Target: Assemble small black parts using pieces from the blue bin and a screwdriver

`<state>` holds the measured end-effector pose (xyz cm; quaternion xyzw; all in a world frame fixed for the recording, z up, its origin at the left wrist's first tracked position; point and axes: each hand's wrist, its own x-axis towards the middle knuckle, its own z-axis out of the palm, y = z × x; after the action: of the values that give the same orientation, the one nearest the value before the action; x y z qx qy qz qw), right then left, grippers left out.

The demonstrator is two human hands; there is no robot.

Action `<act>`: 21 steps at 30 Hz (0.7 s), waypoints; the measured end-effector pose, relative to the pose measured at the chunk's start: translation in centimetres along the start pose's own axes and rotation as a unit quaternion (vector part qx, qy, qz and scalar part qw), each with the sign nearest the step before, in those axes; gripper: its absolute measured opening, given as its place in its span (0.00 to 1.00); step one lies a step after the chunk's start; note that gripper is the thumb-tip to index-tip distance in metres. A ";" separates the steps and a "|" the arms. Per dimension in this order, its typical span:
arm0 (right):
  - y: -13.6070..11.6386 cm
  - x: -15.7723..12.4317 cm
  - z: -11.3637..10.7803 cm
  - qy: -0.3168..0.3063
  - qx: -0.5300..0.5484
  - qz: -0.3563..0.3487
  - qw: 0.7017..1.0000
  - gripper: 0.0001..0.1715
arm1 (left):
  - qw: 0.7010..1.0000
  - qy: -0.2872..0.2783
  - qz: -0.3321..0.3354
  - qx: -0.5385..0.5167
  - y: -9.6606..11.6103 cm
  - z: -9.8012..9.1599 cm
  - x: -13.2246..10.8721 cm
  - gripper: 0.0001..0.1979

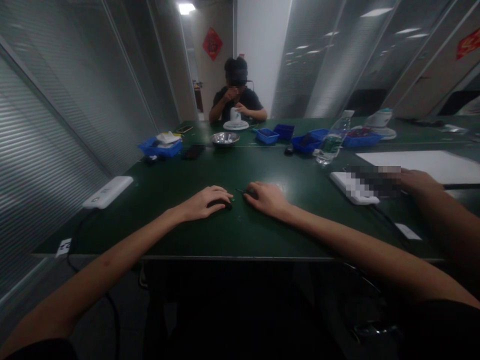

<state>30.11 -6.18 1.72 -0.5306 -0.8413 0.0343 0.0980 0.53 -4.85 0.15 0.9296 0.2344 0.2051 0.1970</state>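
Observation:
Above the middle of the dark green table [210, 240], my left hand [210, 200] is curled over a black computer mouse [221, 203], most of which the fingers hide. Just to its right, my right hand [266, 200] is closed around a small screwdriver [240, 190]. The tool's thin dark shaft points left toward the mouse, and its handle is largely covered by the fingers. A small gap separates the two hands.
White power banks [108, 192] lie left and right, with cables. Another person's hand [420, 180] is at the right. Behind stand a metal bowl [225, 142], blue bins [159, 148], a water bottle [333, 140] and a white fan [236, 124] beside a seated person [238, 95].

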 end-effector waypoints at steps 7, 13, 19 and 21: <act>1.1 0.2 0.0 -0.001 -0.011 0.016 1.000 0.23 | 0.993 0.006 -0.042 0.110 -2.1 -1.5 -0.7 0.18; 1.9 0.4 0.0 -0.010 -0.005 0.018 1.000 0.23 | 0.957 0.043 -0.171 0.232 -8.0 -6.3 -4.6 0.20; 1.7 0.3 -0.1 -0.007 -0.016 0.016 1.000 0.23 | 0.850 0.110 -0.413 0.308 -12.9 -10.6 -10.3 0.18; 1.6 0.3 -0.2 -0.008 -0.011 0.016 1.000 0.23 | 0.812 0.133 -0.474 0.312 -13.6 -11.5 -11.5 0.17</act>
<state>31.48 -5.24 1.65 -0.5448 -0.8337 0.0313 0.0852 -18.99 3.35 0.15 0.6780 0.7217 0.1241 -0.0640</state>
